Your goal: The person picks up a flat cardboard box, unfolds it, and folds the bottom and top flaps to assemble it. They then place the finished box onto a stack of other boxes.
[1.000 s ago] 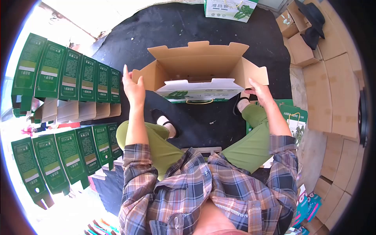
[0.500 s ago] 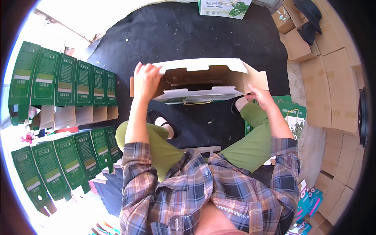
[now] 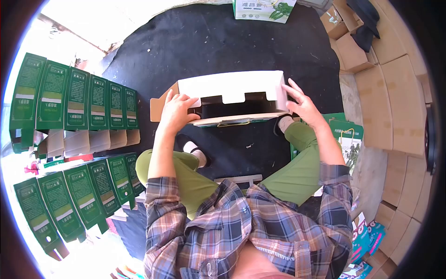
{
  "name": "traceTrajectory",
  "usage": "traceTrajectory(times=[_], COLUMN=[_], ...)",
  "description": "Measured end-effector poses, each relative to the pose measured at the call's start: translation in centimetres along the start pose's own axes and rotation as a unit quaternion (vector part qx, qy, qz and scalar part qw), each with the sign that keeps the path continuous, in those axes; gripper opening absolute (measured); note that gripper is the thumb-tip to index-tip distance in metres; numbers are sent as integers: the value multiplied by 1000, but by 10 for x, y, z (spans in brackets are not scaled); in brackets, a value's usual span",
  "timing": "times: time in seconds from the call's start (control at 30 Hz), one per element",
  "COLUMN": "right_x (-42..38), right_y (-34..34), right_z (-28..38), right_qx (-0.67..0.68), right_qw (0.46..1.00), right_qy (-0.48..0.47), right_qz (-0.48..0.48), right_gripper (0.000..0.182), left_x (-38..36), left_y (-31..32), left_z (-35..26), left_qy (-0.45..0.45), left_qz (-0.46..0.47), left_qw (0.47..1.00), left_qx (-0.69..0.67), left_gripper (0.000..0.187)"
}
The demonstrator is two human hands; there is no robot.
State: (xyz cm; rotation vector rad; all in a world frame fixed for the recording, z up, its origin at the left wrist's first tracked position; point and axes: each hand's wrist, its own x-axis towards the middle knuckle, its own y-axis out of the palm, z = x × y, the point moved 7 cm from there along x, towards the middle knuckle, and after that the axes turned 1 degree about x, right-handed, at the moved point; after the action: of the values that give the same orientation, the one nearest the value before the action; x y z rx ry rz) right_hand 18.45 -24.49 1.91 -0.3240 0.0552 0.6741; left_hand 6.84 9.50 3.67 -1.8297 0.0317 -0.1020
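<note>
A cardboard gift box (image 3: pixel 232 88) stands in front of me between my feet, its open side facing up. Its long far flap shows white with a notched tongue, and a yellow cord handle lies along the near side. The brown end flap (image 3: pixel 163 102) on the left sticks outward. My left hand (image 3: pixel 177 111) grips the box at its left end, fingers and thumb closed around a white tab there. At the right end, my right hand (image 3: pixel 302 108) has its fingers apart, the tips against the box's side. The box's inside is dark.
Rows of green printed boxes (image 3: pixel 76 97) stand at my left. Stacked brown cartons (image 3: pixel 399 102) line the right side. A white printed box (image 3: pixel 265 10) sits at the far edge of the black floor sheet (image 3: pixel 223 51). Green boxes with a cord handle (image 3: pixel 347 135) stand beside my right leg.
The far flap has come down over part of the opening. The right end flap no longer sticks out. My right hand has risen and spread its fingers, while the left moved slightly lower.
</note>
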Motion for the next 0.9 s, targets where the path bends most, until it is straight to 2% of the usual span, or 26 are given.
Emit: traceTrajectory(times=[0.03,0.1,0.13,0.2,0.27,0.3,0.37,0.43,0.5,0.57,0.63,0.7,0.77,0.8,0.87,0.9], right_x=[7,15,19,19,21,20,18,19,20,19,18,18,24,27,29,29], right_y=[2,5,12,15,18,18,17,17,19,19,20,20,18,16,15,16], right_z=[-6,-29,-27,-26,-21,-22,-26,-29,-27,-27,-28,-31,-37,-39,-46,-45], right_qx=[0,-131,-172,-185,-199,-198,-198,-193,-196,-199,-204,-206,-207,-198,-189,-189], right_qw=[1000,987,984,982,979,979,979,980,980,979,978,977,977,979,981,981], right_qy=[1,78,24,26,31,33,38,46,40,37,42,48,49,39,30,27], right_qz=[1,-42,-30,-26,-21,-20,-18,-21,-19,-19,-8,-10,-12,-21,-32,-41], right_gripper=[62,53,49,50,52,52,53,54,53,53,52,51,50,49,49,49], left_x=[-1,-3,-3,-6,-19,-30,-50,-54,-45,-36,-31,-23,-16,-12,-11,-9], left_y=[1,4,2,-7,-62,-78,-80,-65,-42,-27,3,17,29,32,33,36], left_z=[-1,-2,-2,-4,-16,-15,20,49,53,30,20,10,15,11,16,11], left_qy=[0,0,6,6,27,-7,-98,-139,-137,-35,-44,-1,-57,-57,-145,-144], left_qz=[0,5,-20,-45,-254,-328,-408,-370,-244,-136,-42,-69,-108,-108,-160,-160], left_qw=[1000,1000,1000,999,967,944,902,857,834,879,901,955,969,969,948,948], left_qx=[2,4,5,7,22,17,-103,-332,-475,-455,-431,-288,-215,-215,-232,-233], left_gripper=[50,50,48,47,45,44,40,43,63,79,93,81,68,68,56,56])
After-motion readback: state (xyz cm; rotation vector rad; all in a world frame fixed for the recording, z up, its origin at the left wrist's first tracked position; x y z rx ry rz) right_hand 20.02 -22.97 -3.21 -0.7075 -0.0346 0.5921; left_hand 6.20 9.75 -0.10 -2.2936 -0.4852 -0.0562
